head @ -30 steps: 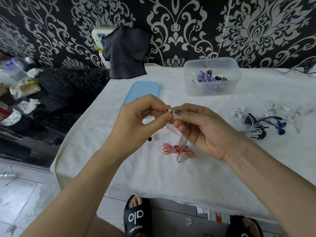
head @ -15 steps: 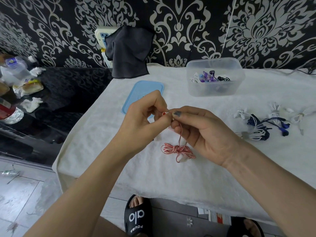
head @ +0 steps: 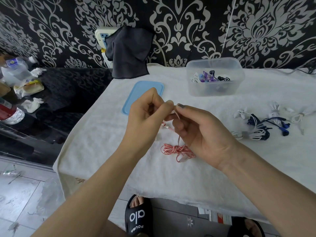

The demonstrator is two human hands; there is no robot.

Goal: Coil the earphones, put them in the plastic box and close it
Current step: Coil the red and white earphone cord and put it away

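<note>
Red-white earphones (head: 177, 149): bundle mid-worktop, loose end pinched by left hand (head: 145, 113) and right hand (head: 201, 132). Risk: a tug may unravel the coil.

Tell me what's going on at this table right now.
A person is tidying earphones. Both the left hand and the right hand pinch the loose end of the red-and-white earphones, whose coiled bundle lies on the white towel. The clear plastic box stands open with some earphones inside, its blue lid lying beside it. More bundled earphones wait on the right.
</note>
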